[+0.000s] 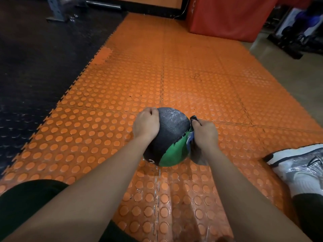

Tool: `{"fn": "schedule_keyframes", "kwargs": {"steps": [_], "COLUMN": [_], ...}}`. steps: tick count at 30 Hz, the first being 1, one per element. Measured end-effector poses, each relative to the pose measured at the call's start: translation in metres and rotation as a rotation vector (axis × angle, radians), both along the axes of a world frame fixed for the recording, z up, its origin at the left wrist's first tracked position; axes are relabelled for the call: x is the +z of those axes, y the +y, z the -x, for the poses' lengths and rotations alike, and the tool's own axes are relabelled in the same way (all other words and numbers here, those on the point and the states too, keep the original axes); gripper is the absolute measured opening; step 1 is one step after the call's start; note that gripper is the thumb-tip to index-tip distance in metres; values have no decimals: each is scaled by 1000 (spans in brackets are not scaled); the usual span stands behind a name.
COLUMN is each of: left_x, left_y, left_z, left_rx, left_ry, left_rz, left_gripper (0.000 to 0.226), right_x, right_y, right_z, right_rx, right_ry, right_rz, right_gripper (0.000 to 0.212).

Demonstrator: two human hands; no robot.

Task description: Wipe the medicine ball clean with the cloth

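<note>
medicine ball point(167, 135) sits on the orange studded floor mat point(192, 81), low in the middle of the head view, between the person's two outstretched forearms. the ball is mostly black with a rough, cracked-looking top, and a green panel on its near right side; part of a white numeral shows at its lower left edge.

left hand point(146, 125) lies over the ball's upper left side, palm down, fingers curled against the surface at the top, steadying it. right hand point(204, 132) is closed around a bunched cloth point(190, 138), pressing it against the ball's right side. the cloth shows as a grey-blue fold between hand and ball, with a dark bit poking out above the knuckles and a grey tail hanging below the wrist to the mat.

the mat in front of the ball, toward the camera, looks wet and glossy. a silver and white shoe point(300, 165) rests on the mat at the right edge, well apart from the ball. a dark-clad knee fills the lower left corner. black rubber flooring point(35, 67) borders the mat on the left, and a red padded box point(225, 16) stands at the far end. no containers can be made out.
</note>
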State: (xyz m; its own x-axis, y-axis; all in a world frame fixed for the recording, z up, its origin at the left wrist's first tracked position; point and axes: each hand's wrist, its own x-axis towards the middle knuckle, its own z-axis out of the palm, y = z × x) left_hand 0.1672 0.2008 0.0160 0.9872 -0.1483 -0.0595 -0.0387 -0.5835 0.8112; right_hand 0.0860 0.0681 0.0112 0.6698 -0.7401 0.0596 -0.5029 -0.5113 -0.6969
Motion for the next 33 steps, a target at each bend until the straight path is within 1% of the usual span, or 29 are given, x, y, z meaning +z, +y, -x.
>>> {"fn": "schedule_keyframes", "kwargs": {"steps": [1,2,4,5,8,10,12,13,16,17,18,20,21,23,24,26,27,28,29,30,33], "left_x": [1,1,2,2,3,3,2,2,1,2,3,5,5,4,5,6,5,4,4,3,-1], "left_y": [0,-1,-1,-1,0,-1,-1,0,-1,-1,-3,-4,-5,-5,-5,-4,-3,-2,0,2,5], "left_z": [1,0,-3,-5,-9,-10,-10,-9,-7,-4,-3,-1,-1,-4,-7,-9,-8,-8,-8,-8,-6], "left_rx": [0,-1,-2,-2,-15,-40,-64,-66,-49,-42,-37,-32,-31,-33,-34,-42,-52,-58,-56,-46,-33], "left_ry": [-2,0,19,30,32,18,12,11,8,1,-4,-5,-3,4,7,18,18,14,11,13,12], "left_rz": [-15,-32,-47,-45,-27,-8,16,25,24,12,-7,-39,-41,-31,-23,-4,11,29,42,51,77], "left_gripper": [42,43,44,44,44,43,42,41,40,40,41,42,42,42,42,41,40,40,40,40,40], "right_x": [1,1,0,1,-3,-11,-11,-10,-8,-7,-5,-5,-5,-7,-11,-17,-17,-18,-16,-16,-8], "right_y": [3,8,30,43,68,67,54,44,13,9,11,29,43,69,77,79,75,68,60,51,14], "right_z": [-3,-4,2,8,25,33,35,32,16,11,10,15,20,31,33,34,33,32,31,28,14], "right_rx": [-23,-40,-17,8,130,240,302,269,58,-2,-33,-17,19,135,218,360,389,386,335,251,29], "right_ry": [-1,-19,-69,-115,-247,-286,-290,-273,-182,-147,-125,-132,-169,-251,-262,-276,-291,-305,-313,-302,-148], "right_rz": [-15,22,180,258,396,489,471,425,143,90,100,251,345,475,559,716,746,733,688,601,150], "right_gripper": [34,32,33,36,46,45,42,39,32,32,33,35,37,42,42,38,36,35,35,36,37]}}
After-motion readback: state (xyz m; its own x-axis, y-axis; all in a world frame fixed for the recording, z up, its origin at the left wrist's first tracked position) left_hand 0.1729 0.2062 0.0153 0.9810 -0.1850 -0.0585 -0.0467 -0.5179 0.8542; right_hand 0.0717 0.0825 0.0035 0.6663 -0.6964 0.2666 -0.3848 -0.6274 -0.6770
